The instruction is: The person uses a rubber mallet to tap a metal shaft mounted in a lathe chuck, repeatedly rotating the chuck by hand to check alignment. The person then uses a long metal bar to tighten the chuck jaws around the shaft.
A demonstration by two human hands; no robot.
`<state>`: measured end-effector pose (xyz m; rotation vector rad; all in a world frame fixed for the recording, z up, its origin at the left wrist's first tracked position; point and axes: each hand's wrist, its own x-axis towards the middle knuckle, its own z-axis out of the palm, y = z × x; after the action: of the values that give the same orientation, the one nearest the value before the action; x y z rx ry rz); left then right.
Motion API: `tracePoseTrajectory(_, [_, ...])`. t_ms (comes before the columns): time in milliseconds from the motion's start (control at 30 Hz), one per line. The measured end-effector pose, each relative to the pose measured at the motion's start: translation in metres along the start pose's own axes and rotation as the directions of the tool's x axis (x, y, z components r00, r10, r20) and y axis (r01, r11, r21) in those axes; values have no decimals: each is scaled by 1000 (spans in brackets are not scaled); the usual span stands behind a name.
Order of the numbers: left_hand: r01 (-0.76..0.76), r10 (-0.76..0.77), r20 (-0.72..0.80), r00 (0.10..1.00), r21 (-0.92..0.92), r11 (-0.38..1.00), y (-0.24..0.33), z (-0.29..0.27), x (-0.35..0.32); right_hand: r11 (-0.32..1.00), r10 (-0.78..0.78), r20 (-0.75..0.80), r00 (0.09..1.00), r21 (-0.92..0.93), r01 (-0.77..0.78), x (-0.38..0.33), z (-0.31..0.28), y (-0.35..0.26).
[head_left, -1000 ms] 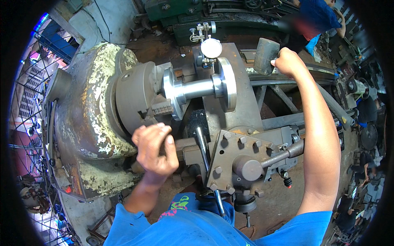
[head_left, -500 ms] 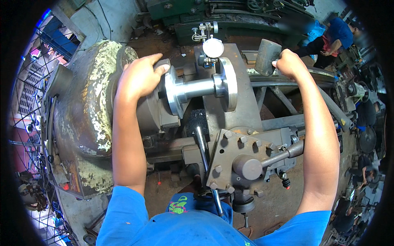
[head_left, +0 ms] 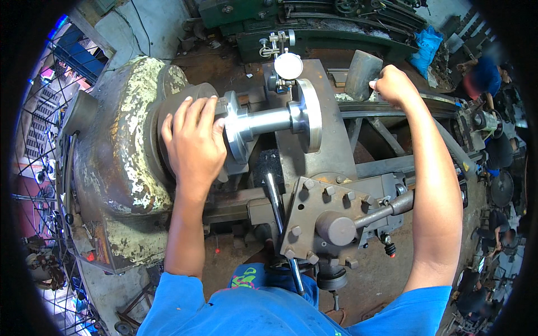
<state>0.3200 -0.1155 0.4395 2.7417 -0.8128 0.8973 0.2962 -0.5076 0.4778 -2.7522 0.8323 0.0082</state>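
Note:
My left hand point(head_left: 193, 147) grips the rim of the dark lathe chuck point(head_left: 197, 92), fingers laid over it and thumb towards the workpiece. The chuck holds a shiny metal shaft point(head_left: 269, 121) with a round flange at each end. Raised at the right, my right hand point(head_left: 395, 87) is closed in a fist round a hammer point(head_left: 363, 75). Its heavy grey head points left, and most of its handle is hidden by the hand. A dial indicator point(head_left: 288, 66) on a jointed stand is beside the right-hand flange; its contact tip cannot be made out.
The square tool post point(head_left: 314, 210) with its bolts and long lever point(head_left: 386, 214) stands between my forearms. A bright steel rod point(head_left: 277, 207) slants up in front. The paint-flaked headstock point(head_left: 126, 145) is at left. Another green machine point(head_left: 314, 42) and people are farther off.
My left hand has moved down and nearer to me over the chuck, and the chuck's jaws have turned. The hammer has shifted slightly left and up. A person at the right has moved away.

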Motion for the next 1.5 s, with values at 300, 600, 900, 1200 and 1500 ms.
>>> tracePoseTrajectory(300, [80, -81, 56, 995, 28, 996, 24, 1, -60, 999, -47, -45, 998, -18, 46, 3, 5, 3])
tracePoseTrajectory(600, [128, -111, 81, 991, -259, 957, 44, -35, -70, 999, 31, 23, 999, -46, -29, -1, -4, -7])
tracePoseTrajectory(900, [-7, 22, 36, 999, -372, 928, -22, -16, 57, 997, -29, -11, 1000, -77, 28, -1, -4, -7])
tracePoseTrajectory(1200, [-14, 127, 315, 940, -336, 942, -41, 1, 55, 997, -74, -99, 992, -38, 71, 0, -2, -8])
tracePoseTrajectory(1500, [-89, 132, 163, 978, -244, 966, -27, -8, 34, 995, -70, -102, 992, 60, 76, -3, -8, -12])
